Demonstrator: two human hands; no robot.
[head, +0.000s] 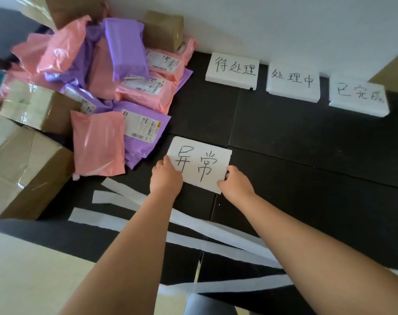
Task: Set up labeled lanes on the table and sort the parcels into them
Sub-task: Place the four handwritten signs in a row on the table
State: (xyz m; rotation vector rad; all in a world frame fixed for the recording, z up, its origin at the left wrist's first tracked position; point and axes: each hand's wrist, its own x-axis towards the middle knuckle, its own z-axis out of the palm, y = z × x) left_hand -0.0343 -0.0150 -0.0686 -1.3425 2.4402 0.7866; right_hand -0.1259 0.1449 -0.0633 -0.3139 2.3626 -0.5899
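Observation:
A white foam label [200,155] with two handwritten characters lies on the black table [307,144]. My left hand [165,178] pinches its near left edge and my right hand [235,181] pinches its near right corner. Three more white labels stand in a row by the far wall: one at the left [233,70], one in the middle [292,80], one at the right [358,96]. A heap of pink parcels [98,146] and purple parcels [125,48] lies at the left. Several white strips [216,233] lie across the near table, under my forearms.
Brown cardboard boxes stand at the near left [23,169], mid left [34,108], back [164,30] and top left. Another brown box corner [393,73] shows at the far right. A white wall [284,23] runs behind the table. A pale floor [34,280] lies at the near left.

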